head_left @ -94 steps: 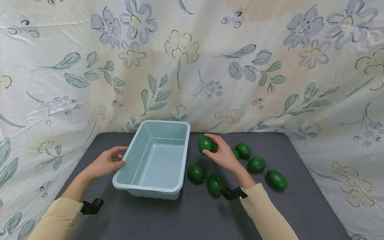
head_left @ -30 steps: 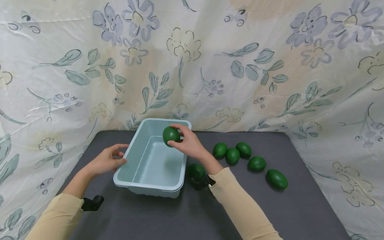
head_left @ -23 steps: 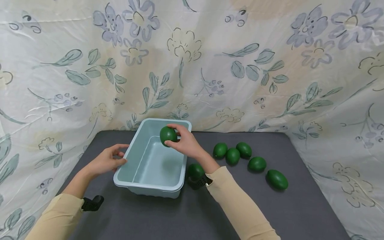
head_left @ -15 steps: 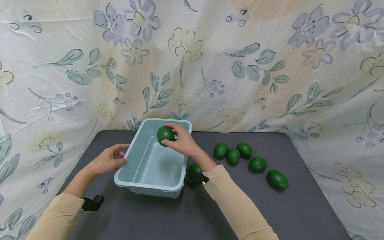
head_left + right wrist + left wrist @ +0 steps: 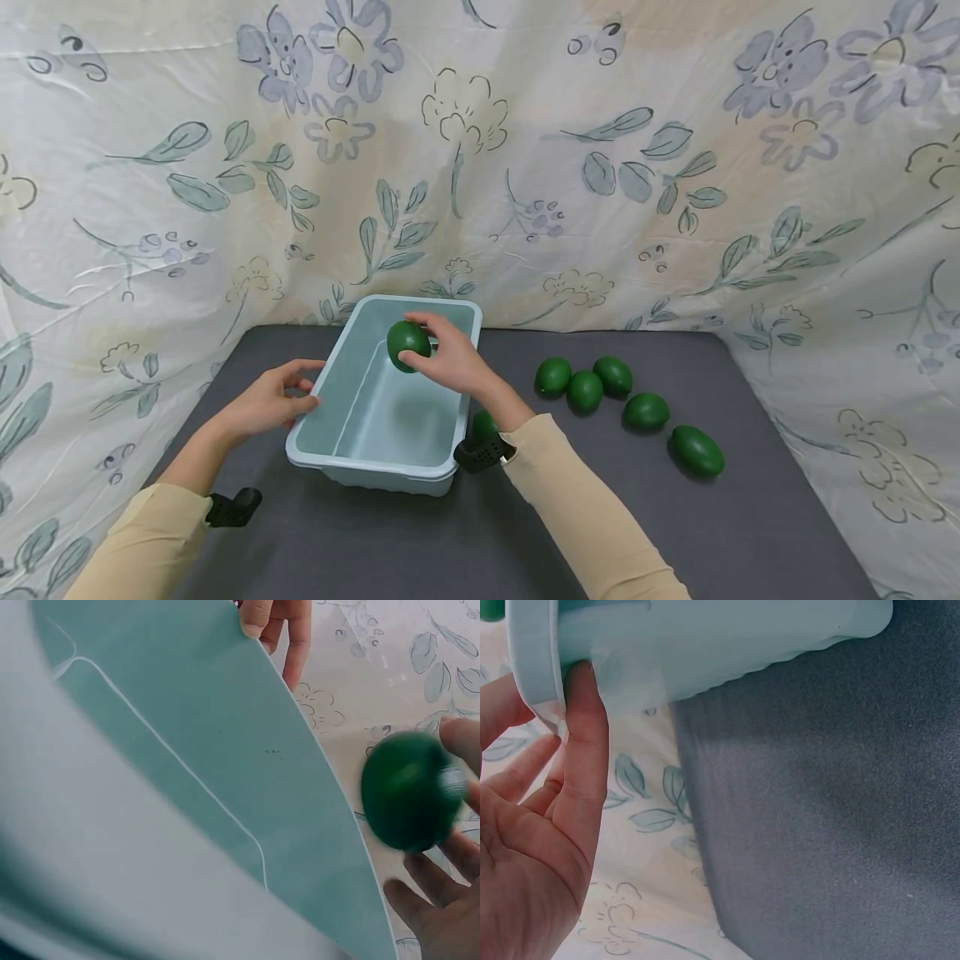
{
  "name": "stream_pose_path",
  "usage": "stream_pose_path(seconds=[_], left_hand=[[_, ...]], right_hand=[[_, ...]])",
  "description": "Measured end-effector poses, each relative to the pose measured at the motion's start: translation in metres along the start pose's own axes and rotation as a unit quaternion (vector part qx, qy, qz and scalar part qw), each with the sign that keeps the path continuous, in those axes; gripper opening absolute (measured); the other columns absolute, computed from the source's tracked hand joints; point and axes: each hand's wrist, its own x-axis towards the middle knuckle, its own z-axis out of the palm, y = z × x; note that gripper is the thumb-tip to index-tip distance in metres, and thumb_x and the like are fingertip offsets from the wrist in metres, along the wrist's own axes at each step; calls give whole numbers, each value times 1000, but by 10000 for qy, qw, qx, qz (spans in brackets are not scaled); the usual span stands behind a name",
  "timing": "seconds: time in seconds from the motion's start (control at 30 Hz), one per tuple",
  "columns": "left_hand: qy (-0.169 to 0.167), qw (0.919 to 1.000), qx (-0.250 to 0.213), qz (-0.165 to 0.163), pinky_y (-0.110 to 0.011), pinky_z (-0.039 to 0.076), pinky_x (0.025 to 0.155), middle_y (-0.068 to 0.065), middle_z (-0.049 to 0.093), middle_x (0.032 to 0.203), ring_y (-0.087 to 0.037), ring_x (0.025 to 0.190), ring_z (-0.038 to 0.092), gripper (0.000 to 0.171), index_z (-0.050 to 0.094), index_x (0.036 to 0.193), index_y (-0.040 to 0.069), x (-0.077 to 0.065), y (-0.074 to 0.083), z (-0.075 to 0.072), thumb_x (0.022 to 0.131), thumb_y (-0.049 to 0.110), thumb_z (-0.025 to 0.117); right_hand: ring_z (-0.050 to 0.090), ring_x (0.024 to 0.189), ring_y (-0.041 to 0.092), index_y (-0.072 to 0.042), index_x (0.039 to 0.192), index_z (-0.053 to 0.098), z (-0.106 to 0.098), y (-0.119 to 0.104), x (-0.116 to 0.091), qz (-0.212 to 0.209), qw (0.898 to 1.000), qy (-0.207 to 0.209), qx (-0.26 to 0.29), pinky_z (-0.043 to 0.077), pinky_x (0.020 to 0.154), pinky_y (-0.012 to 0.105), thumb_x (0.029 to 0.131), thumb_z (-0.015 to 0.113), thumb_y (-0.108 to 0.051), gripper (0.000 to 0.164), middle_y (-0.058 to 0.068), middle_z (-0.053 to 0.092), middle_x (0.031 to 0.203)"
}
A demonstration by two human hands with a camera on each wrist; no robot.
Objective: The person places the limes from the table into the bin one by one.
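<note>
My right hand (image 5: pixel 450 357) holds a glossy dark green avocado (image 5: pixel 408 346) between thumb and fingers, over the inside of a pale blue plastic tub (image 5: pixel 383 471). In the right wrist view the avocado (image 5: pixel 411 791) looks blurred, with fingers around its right side. At the tub's left rim, my left hand (image 5: pixel 264 405) grips the edge. The left wrist view has one digit of the left hand (image 5: pixel 547 817) against the outer wall under the rim (image 5: pixel 534 652), others on the rim's far side.
Several more avocados lie on the dark grey tabletop (image 5: pixel 360 550) to the right, among them a cluster (image 5: pixel 584 392) and one farthest right (image 5: pixel 696 452). Another avocado (image 5: pixel 483 425) is partly hidden by the right wrist's black camera mount (image 5: pixel 483 452). Floral fabric (image 5: pixel 480 167) hangs behind.
My right hand has carried the avocado leftward from above the table to over the tub, drifting slightly left and lower in the last half second. The left hand stays at the rim.
</note>
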Motion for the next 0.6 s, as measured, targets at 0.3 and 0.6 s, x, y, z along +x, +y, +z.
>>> stream_pose_path(seconds=[0.3,0.6], left_hand=[[-45,10000,-41,63,-35,51,59,-17,54,100,-20,75,58,64,27,141,2,0,0,0,87,11,60],[-18,10000,24,22,-35,52,60,-17,54,99,-20,75,59,63,28,141,2,1,0,0,87,11,60]], right_hand=[[34,132,19,-21,143,34,-4,-2,-1,-5,10000,-13,-71,36,101,40,88,62,-30,62,-2,35,144],[38,130,21,-19,141,37,-9,-1,-8,-111,9998,76,158,39,98,40,88,62,-27,59,-2,38,143]])
